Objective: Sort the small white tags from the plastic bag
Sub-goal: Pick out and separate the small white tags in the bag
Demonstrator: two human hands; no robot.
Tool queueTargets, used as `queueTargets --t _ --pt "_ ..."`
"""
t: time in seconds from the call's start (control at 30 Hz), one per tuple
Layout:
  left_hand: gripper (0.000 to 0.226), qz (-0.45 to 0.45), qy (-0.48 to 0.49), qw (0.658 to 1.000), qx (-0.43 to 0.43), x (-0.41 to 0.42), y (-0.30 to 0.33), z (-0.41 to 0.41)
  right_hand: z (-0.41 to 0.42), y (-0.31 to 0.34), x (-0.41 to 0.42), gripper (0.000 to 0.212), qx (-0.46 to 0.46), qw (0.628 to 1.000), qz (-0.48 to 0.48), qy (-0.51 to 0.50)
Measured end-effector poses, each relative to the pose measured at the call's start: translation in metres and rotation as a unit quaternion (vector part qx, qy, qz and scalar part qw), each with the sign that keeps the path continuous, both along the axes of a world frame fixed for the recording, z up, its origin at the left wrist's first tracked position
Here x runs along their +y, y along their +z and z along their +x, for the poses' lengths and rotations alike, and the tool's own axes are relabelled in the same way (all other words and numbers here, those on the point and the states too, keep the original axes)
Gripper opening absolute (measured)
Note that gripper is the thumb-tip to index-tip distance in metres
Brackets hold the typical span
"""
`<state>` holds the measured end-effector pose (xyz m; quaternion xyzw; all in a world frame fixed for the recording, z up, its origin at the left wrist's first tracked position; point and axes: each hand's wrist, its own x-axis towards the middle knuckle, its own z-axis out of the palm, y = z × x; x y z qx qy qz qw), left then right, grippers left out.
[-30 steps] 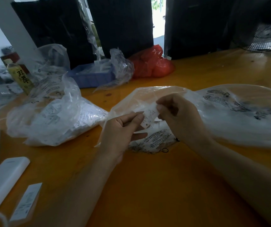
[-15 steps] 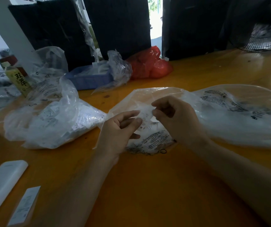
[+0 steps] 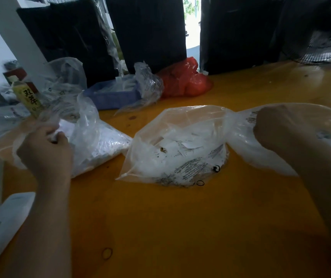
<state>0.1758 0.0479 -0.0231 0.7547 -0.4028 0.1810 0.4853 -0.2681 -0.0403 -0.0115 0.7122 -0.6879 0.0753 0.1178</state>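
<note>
Three clear plastic bags lie on the orange table. The middle bag is open, with several small white tags inside. My left hand is at the mouth of the left bag, its fingers curled round a white tag. My right hand is curled at the mouth of the right bag, back toward me. Its fingertips are hidden, so I cannot tell if it holds anything.
Along the back stand a blue tray, a red plastic bag and a yellow bottle. A white device lies at the near left. Rubber bands lie loose on the table. A fan stands at the far right.
Both hands were together over the middle bag, pinching tags. They have parted: the left hand moved to the left bag, the right hand to the right bag.
</note>
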Motion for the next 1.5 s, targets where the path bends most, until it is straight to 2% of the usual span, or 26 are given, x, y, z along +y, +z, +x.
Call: queueTargets --t 0.13,0.23,0.4,0.47,0.57,0.63,0.7,0.77,0.83,0.9,0.97,1.03,1.13,1.2,1.23,1.37,1.43,1.5 --pt "0.023 0.104 0.004 0.994 -0.020 -0.004 -0.006 -0.006 0.005 -0.007 0.003 0.029 0.038 0.995 0.086 -0.016" --pt "0.029 0.124 -0.005 0.991 -0.051 -0.007 -0.008 -0.009 0.010 -0.009 -0.001 0.013 0.066 0.988 0.139 -0.015" --pt "0.043 0.135 -0.003 0.990 -0.048 -0.013 -0.005 -0.013 0.013 -0.007 0.001 0.026 0.056 0.988 0.140 -0.029" --pt "0.048 0.123 -0.002 0.991 -0.047 -0.012 -0.005 -0.016 0.013 -0.006 0.004 0.028 0.044 0.992 0.117 -0.028" --pt "0.051 0.078 0.021 0.994 -0.069 -0.009 -0.001 -0.023 0.008 -0.006 0.004 0.032 -0.024 1.000 0.015 -0.013" --pt "0.050 0.016 0.011 0.997 -0.080 -0.007 0.003 -0.034 0.009 -0.005 0.004 0.028 -0.071 0.997 -0.038 -0.008" --pt "0.043 -0.056 -0.045 0.993 -0.094 -0.007 0.004 -0.052 0.018 -0.001 0.006 0.022 -0.135 0.987 -0.091 0.015" --pt "0.039 -0.101 -0.172 0.977 -0.074 -0.006 0.003 -0.080 0.031 0.002 0.015 0.022 -0.225 0.957 -0.164 0.082" --pt "0.035 -0.077 -0.303 0.949 -0.027 -0.002 -0.001 -0.112 0.048 0.002 0.028 0.022 -0.347 0.907 -0.178 0.160" --pt "0.028 0.008 -0.404 0.914 0.045 0.001 -0.010 -0.137 0.065 -0.003 0.038 0.021 -0.484 0.839 -0.102 0.225" --pt "0.029 0.084 -0.475 0.863 0.152 0.001 -0.018 -0.156 0.077 -0.011 0.045 0.019 -0.572 0.774 -0.018 0.273" --pt "0.037 0.128 -0.510 0.815 0.243 -0.001 -0.022 -0.167 0.086 -0.021 0.047 0.020 -0.584 0.753 0.030 0.302" --pt "0.043 0.156 -0.537 0.774 0.298 -0.003 -0.026 -0.168 0.095 -0.033 0.044 0.021 -0.557 0.768 0.058 0.311" --pt "0.018 0.136 -0.521 0.784 0.309 -0.002 -0.029 -0.167 0.097 -0.038 0.042 0.022 -0.535 0.784 0.065 0.309" --pt "0.014 0.123 -0.509 0.790 0.318 -0.002 -0.030 -0.166 0.098 -0.040 0.042 0.022 -0.529 0.789 0.067 0.307" --pt "0.015 0.109 -0.490 0.788 0.356 -0.001 -0.030 -0.167 0.101 -0.037 0.043 0.030 -0.560 0.770 0.083 0.294" --pt "0.013 0.114 -0.484 0.796 0.347 0.000 -0.029 -0.167 0.100 -0.036 0.043 0.030 -0.538 0.788 0.070 0.292" --pt "0.016 0.115 -0.476 0.797 0.353 0.000 -0.029 -0.167 0.099 -0.037 0.042 0.012 -0.497 0.814 0.045 0.298"
